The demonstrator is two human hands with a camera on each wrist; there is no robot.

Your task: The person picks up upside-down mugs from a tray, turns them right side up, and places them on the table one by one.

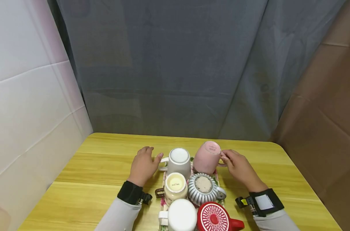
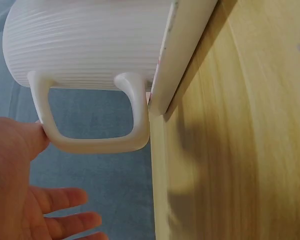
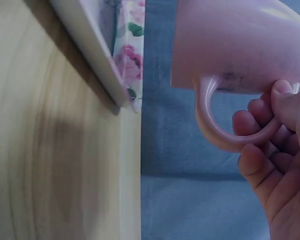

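Your right hand [image 1: 239,166] curls its fingers [image 3: 255,150] round the handle of the pink mug [image 1: 207,157], which stands upside down, tilted, at the far right corner of the floral tray [image 3: 117,75]. Your left hand [image 1: 143,165] lies open, thumb touching the handle of the white ribbed mug [image 1: 178,162] at the tray's far left corner. Beyond the tray, bare wooden table [image 1: 111,150] runs to its far edge; four more mugs crowd the tray's near side.
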